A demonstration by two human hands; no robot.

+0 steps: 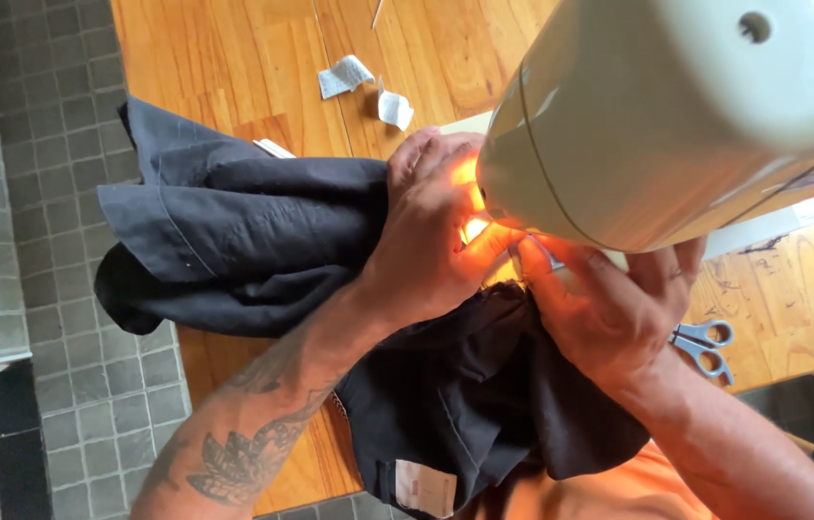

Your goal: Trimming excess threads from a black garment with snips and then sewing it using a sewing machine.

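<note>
Looming closest, the cream-coloured sewing machine head (pixel 676 116) hangs over a wooden table (pixel 233 58). Beneath its lit needle area, the left hand (pixel 426 231) presses flat on the dark navy woven garment (pixel 233 231), fingers spread, while the right hand (pixel 619 308) pinches the same cloth beside it. Grey-handled scissors (pixel 705 345) lie near the right wrist; two white paper scraps (pixel 368 89) rest farther up.

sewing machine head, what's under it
Under the sewing machine, both hands meet on dark cloth in the lamp's orange glow: left hand, right hand. The needle and the cloth directly beneath are hidden by the machine and fingers.
</note>
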